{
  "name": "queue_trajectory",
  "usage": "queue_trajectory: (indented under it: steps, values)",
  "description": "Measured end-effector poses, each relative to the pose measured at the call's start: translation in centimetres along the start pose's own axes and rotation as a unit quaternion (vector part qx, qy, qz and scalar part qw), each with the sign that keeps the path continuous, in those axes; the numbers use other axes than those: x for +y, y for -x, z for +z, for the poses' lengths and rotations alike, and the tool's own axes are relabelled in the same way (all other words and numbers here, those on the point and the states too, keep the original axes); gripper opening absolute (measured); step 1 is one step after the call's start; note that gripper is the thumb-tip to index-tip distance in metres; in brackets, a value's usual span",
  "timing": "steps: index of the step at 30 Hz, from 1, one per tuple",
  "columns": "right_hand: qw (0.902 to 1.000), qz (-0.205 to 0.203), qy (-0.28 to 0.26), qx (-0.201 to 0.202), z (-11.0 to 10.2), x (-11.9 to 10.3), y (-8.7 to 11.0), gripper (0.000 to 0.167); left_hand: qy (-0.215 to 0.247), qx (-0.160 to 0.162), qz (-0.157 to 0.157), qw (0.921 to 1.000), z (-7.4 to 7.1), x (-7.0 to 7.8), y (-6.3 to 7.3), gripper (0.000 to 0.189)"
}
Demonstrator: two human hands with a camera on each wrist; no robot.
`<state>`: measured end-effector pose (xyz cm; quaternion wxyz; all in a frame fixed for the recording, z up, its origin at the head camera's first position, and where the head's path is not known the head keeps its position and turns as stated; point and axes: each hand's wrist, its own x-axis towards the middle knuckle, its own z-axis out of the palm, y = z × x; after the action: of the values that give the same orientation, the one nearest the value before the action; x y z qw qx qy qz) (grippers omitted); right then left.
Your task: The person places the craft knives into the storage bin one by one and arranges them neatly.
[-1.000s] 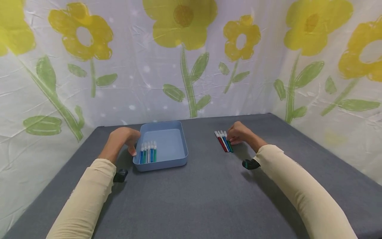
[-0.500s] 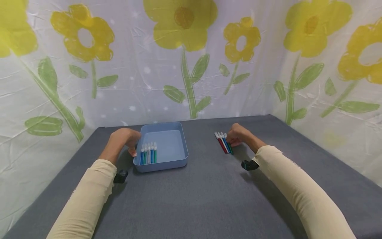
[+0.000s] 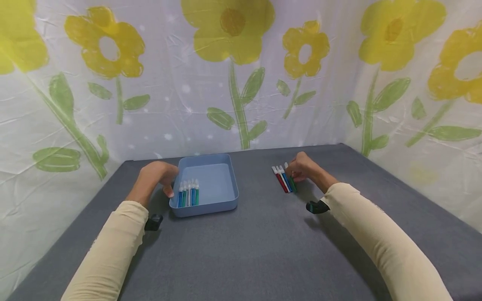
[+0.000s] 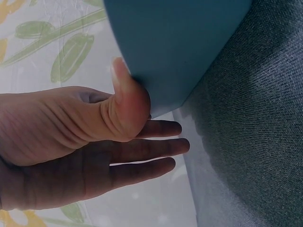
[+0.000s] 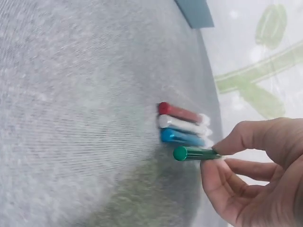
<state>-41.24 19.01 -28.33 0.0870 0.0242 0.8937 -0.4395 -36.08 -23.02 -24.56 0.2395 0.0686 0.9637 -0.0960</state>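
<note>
At the left rim of a blue tray (image 3: 216, 179), my left hand (image 3: 156, 173) holds the wall. In the left wrist view the thumb (image 4: 130, 106) presses the outer side while three fingers extend past the tray's end; the index finger is mostly hidden. Several markers (image 3: 188, 194) with white caps lie side by side in the tray's near left part. On the right, my right hand (image 3: 301, 167) pinches a green marker (image 5: 194, 153) near its capped end, thumb against fingers. Beside it lie a blue marker (image 5: 182, 137), a white marker (image 5: 180, 124) and a red marker (image 5: 182, 112).
A dark grey cloth (image 3: 241, 251) covers the table. A white curtain (image 3: 158, 75) with yellow flowers hangs behind and along the sides. Dark wrist devices stick out below both beige sleeves (image 3: 373, 225).
The green marker, now in my right hand's pinch, has shifted slightly to the right, away from the blue one. My left hand and the tray stay as they were.
</note>
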Motion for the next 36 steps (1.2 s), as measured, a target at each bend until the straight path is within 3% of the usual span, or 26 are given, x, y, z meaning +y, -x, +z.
queue_trajectory:
  steps: [3,9,16,22,31,36]
  values:
    - [1.0,-0.004,0.001,0.009,-0.4,-0.6,0.3,0.04,-0.008,0.001,-0.002,1.0,-0.1,0.0,0.0,0.101]
    - [0.9995,-0.03,-0.002,-0.002,-1.5,-1.5,0.7,0.018,-0.027,0.008,-0.003,0.9996,-0.1,-0.1,0.2,0.098]
    - [0.9998,-0.022,-0.005,-0.004,-1.0,-1.9,1.5,0.029,-0.021,0.005,0.001,0.9998,0.0,0.1,0.2,0.098]
    - [0.9996,-0.025,-0.007,-0.009,-0.3,-2.9,1.8,0.018,-0.018,0.007,-0.004,0.9998,0.1,0.2,0.0,0.097]
    - [0.9984,-0.034,-0.01,-0.044,1.9,-5.2,2.4,0.047,-0.016,0.003,-0.005,0.9999,0.1,0.1,-0.2,0.103]
    - [0.9976,-0.038,-0.014,-0.056,3.7,-7.0,3.1,0.045,-0.021,0.005,-0.002,0.9998,-0.1,0.1,-0.4,0.099]
